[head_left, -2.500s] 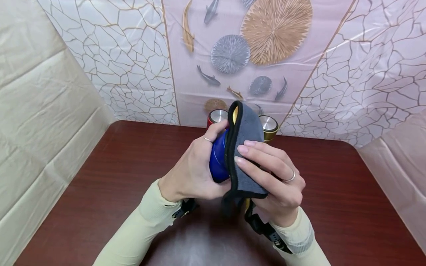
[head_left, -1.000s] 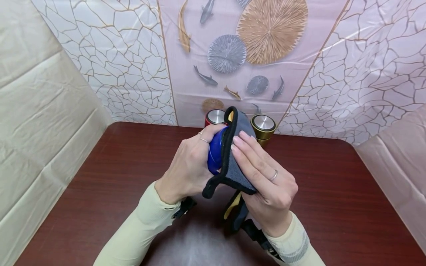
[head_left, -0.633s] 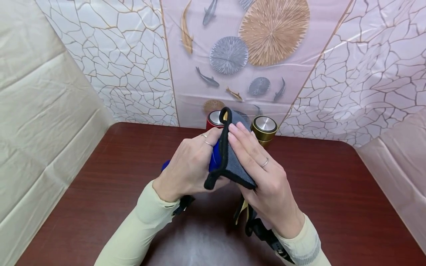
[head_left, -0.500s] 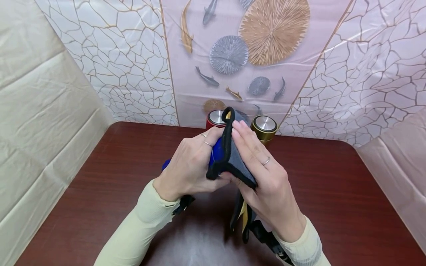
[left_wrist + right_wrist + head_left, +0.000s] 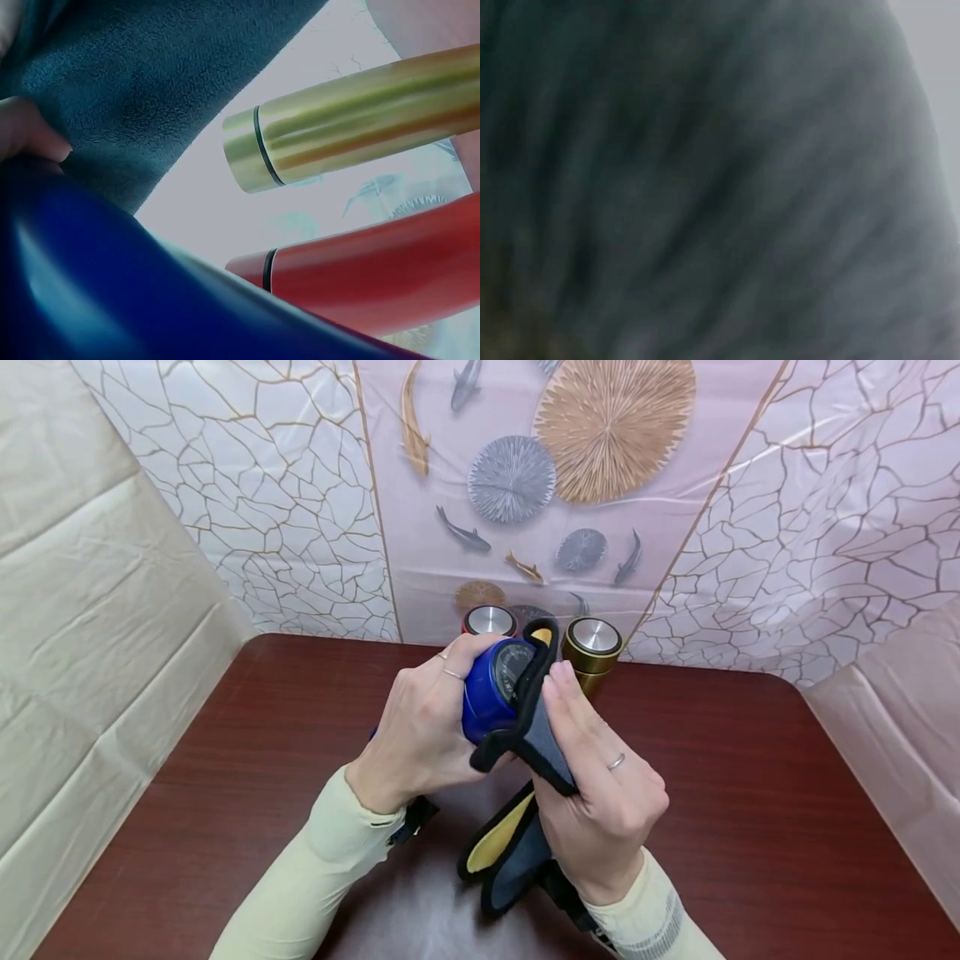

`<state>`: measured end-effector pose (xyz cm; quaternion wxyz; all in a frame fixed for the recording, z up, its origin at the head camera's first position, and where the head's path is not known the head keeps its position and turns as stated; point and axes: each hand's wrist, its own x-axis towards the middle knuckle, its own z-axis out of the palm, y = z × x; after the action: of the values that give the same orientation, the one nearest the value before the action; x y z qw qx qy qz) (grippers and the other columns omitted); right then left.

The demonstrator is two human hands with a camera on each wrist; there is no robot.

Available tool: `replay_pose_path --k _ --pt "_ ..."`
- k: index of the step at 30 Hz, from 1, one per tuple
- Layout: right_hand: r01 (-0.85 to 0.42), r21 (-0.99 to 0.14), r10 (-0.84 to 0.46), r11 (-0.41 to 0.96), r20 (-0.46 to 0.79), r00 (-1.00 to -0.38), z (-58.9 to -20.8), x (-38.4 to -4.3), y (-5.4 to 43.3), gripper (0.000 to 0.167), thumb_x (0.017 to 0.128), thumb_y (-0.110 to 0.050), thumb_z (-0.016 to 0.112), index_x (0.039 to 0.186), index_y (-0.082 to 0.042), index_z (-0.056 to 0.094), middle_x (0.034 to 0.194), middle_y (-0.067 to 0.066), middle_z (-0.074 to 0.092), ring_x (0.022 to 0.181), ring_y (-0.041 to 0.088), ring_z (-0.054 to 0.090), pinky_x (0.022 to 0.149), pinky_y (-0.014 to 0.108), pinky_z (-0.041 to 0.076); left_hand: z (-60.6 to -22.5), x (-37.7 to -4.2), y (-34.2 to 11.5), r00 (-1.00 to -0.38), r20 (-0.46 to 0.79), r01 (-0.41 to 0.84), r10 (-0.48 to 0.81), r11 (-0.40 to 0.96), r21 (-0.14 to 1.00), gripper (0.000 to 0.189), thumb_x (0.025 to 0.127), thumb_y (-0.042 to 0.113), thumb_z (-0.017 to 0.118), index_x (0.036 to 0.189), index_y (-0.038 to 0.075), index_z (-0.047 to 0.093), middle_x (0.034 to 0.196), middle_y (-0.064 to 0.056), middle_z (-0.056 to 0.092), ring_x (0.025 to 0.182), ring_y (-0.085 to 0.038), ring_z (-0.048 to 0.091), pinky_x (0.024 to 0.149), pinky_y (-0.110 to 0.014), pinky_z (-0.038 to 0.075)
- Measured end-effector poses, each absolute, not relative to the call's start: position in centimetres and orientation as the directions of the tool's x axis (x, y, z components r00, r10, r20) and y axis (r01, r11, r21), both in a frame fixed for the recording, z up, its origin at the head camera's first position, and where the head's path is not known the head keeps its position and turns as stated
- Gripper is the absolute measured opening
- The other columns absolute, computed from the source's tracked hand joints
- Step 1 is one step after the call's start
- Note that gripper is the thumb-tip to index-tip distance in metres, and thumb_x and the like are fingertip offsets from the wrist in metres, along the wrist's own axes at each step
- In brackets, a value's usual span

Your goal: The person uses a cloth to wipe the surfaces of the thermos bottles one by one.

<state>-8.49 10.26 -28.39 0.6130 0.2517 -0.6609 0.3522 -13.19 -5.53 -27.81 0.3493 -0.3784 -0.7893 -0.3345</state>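
Hands (image 5: 423, 718) (image 5: 603, 789) holding glossy blue cylinder (image 5: 482, 697), plush grey cloth (image 5: 545, 745) — black-edged, yellow-backed

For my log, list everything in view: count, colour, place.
blue bottle: one, blue, in left grip
cloth: one, grey and yellow, at blue bottle's end
red bottle: one, red, beyond left grip
gold bottle: one, gold, right of red bottle
table: one, red-brown, beneath
backdrop: one, white and pink, behind
side sheets: two, beige, left and right
rings: three, silver, on both grips
sleeves: two, pale yellow, bottom
wrist straps: two, black, at sleeves
left grip: one, bare, around blue bottle
right grip: one, bare, holding cloth
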Motion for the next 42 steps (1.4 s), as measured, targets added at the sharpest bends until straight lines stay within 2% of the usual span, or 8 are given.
replay_pose_path --k 6,13,18,23,26,31,36,42 --pt "-0.783 -0.110 0.119 0.612 0.992 -0.047 -28.2 -8.7 10.0 0.030 0.086 -0.022 0.084 0.099 0.005 0.079 0.103 0.022 0.077 0.092 0.038 0.077 0.093 0.030 0.059 -28.1 -13.3 -5.5 -0.466 0.800 0.838 0.377 0.478 0.263 0.067 0.078 0.030 0.079 0.132 0.000 0.053 0.117 -0.013 0.070 0.095 -0.022 0.070 0.079 -0.037 0.062" --pt "-0.840 -0.021 0.022 0.543 1.000 -0.011 -27.7 -9.0 10.4 0.019 0.089 -0.010 0.079 0.098 0.007 0.079 0.102 0.023 0.077 0.097 0.037 0.076 0.094 0.034 0.059 -28.1 -13.4 -5.6 -0.476 0.780 0.837 0.406 0.482 0.259 0.068 0.072 0.019 0.078 0.132 0.001 0.052 0.114 -0.012 0.070 0.091 -0.021 0.070 0.077 -0.035 0.062" --pt "-0.848 -0.026 -0.178 0.530 0.974 -0.142 -27.1 -9.0 11.6 0.024 0.096 -0.010 0.071 0.115 0.004 0.075 0.119 0.020 0.074 0.112 0.035 0.072 0.105 0.034 0.053 -28.4 -13.7 -5.7 -0.487 0.749 0.835 0.449 0.491 0.248 0.075 0.072 0.027 0.085 0.133 -0.002 0.053 0.116 -0.013 0.071 0.096 -0.021 0.071 0.083 -0.035 0.062" --pt "-0.851 -0.107 -0.397 0.514 0.850 -0.347 -26.9 -9.1 13.0 0.051 0.092 0.000 0.072 0.141 0.004 0.057 0.147 0.019 0.058 0.139 0.032 0.054 0.120 0.038 0.039 -28.6 -13.8 -5.7 -0.480 0.737 0.833 0.476 0.511 0.212 0.076 0.071 0.032 0.086 0.130 -0.003 0.055 0.104 -0.009 0.072 0.088 -0.017 0.069 0.076 -0.032 0.061" --pt "-0.839 -0.182 -0.431 0.513 0.790 -0.436 -26.9 -9.1 13.3 0.062 0.095 -0.008 0.071 0.150 0.003 0.046 0.157 0.018 0.047 0.148 0.031 0.043 0.124 0.041 0.032 -28.5 -13.8 -5.7 -0.466 0.745 0.834 0.478 0.518 0.190 0.072 0.070 0.029 0.082 0.128 -0.003 0.054 0.097 -0.006 0.070 0.081 -0.015 0.066 0.069 -0.031 0.059" --pt "-0.808 -0.258 -0.361 0.530 0.794 -0.490 -27.1 -9.1 13.0 0.070 0.099 -0.039 0.058 0.152 0.002 0.042 0.158 0.018 0.045 0.147 0.031 0.045 0.123 0.033 0.033 -28.3 -13.7 -5.6 -0.464 0.767 0.834 0.443 0.509 0.210 0.077 0.071 0.033 0.085 0.132 -0.002 0.054 0.113 -0.011 0.072 0.091 -0.019 0.070 0.077 -0.034 0.061" --pt "-0.759 -0.254 -0.200 0.599 0.871 -0.449 -27.7 -8.9 12.2 0.068 0.096 -0.045 0.062 0.144 0.002 0.054 0.146 0.017 0.059 0.133 0.030 0.061 0.115 0.023 0.042 -28.3 -13.6 -5.4 -0.484 0.784 0.823 0.389 0.506 0.256 0.079 0.068 0.033 0.088 0.132 0.000 0.055 0.115 -0.012 0.072 0.094 -0.021 0.071 0.081 -0.036 0.062" --pt "-0.715 -0.200 0.028 0.670 0.969 -0.245 -28.5 -8.6 10.9 0.038 0.094 -0.028 0.075 0.119 0.000 0.074 0.119 0.017 0.074 0.107 0.031 0.074 0.103 0.023 0.052 -28.4 -13.6 -5.3 -0.503 0.783 0.812 0.366 0.511 0.283 0.074 0.072 0.031 0.083 0.133 0.001 0.053 0.117 -0.012 0.071 0.097 -0.021 0.070 0.081 -0.037 0.062"
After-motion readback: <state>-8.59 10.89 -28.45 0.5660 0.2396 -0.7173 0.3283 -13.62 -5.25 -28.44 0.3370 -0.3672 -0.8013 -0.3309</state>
